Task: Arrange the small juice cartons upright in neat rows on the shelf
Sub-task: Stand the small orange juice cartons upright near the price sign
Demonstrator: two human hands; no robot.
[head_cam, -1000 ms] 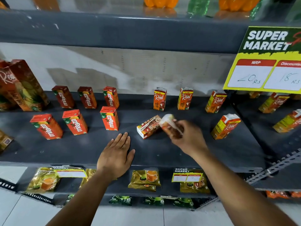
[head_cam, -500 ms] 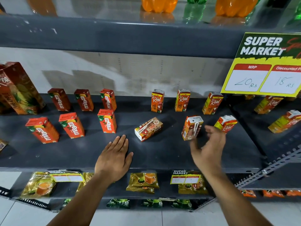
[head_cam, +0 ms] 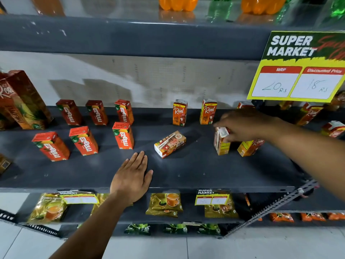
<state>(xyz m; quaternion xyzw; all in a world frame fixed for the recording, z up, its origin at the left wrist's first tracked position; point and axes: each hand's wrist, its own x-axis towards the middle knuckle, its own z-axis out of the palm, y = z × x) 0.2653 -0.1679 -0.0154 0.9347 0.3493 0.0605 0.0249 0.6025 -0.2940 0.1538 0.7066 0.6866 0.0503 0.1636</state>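
Observation:
Small juice cartons stand on the dark grey shelf point(head_cam: 196, 171). Red Maaza cartons point(head_cam: 122, 135) form two upright rows of three at the left. Two orange Real cartons point(head_cam: 179, 112) stand at the back, and a third is half hidden behind my right hand. One carton point(head_cam: 169, 143) lies on its side mid-shelf. My right hand point(head_cam: 242, 124) pinches the top of an upright Real carton point(head_cam: 222, 146), with another Real carton point(head_cam: 250, 147) just right of it under my wrist. My left hand point(head_cam: 132, 176) rests flat and open near the shelf's front edge.
Tall Real cartons point(head_cam: 24, 101) stand at the far left. A yellow price sign point(head_cam: 298, 83) hangs from the upper shelf at the right. A neighbouring shelf on the right carries more small cartons point(head_cam: 309, 113). Drink-mix packets point(head_cam: 164, 204) fill the shelf below.
My right hand stood a carton upright in the front row, let go of it, then reached back onto its top. My left hand has stayed flat on the shelf.

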